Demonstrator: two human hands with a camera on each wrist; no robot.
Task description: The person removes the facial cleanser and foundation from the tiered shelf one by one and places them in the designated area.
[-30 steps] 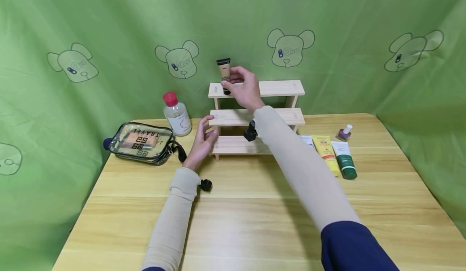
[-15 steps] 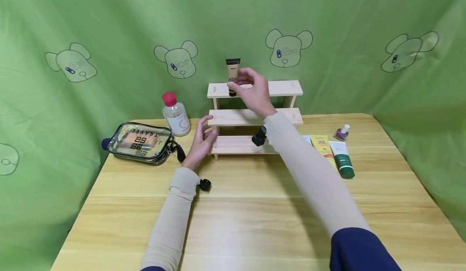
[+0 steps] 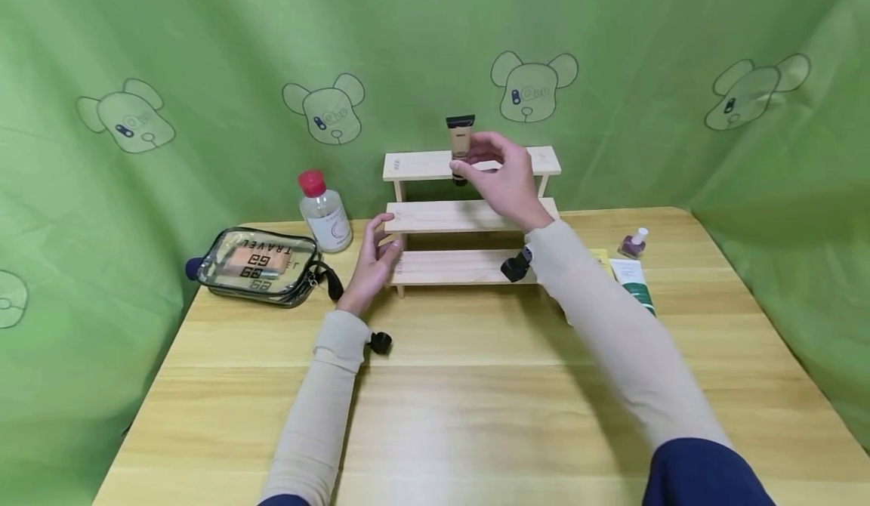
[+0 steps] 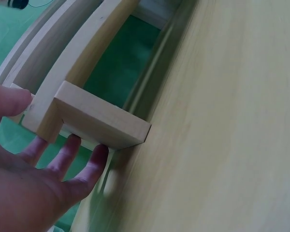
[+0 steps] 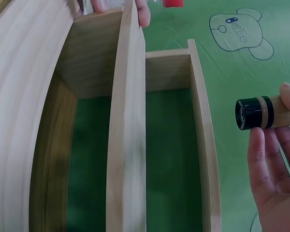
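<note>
My right hand [image 3: 506,177] pinches a small beige cosmetic tube [image 3: 460,142] between thumb and fingers. The tube is upright, black cap down, in front of the top tier of a three-tier wooden shelf [image 3: 469,217]. In the right wrist view the tube's black cap [image 5: 251,114] points left, apart from the boards. My left hand [image 3: 370,268] holds the shelf's left end. The left wrist view shows that thumb at the board edge and the curled fingertips [image 4: 97,154] against the side panel [image 4: 101,116].
Left of the shelf stand a clear bottle with a red cap [image 3: 326,215] and a transparent travel pouch [image 3: 254,268]. On the right lie a white-and-green tube [image 3: 628,276] and a yellow tube [image 3: 602,258], partly behind my right forearm, near a purple nail polish bottle [image 3: 633,244].
My right hand has carried the beige tube rightward along the top tier and slightly lower. The left hand keeps its hold on the shelf's left end.
</note>
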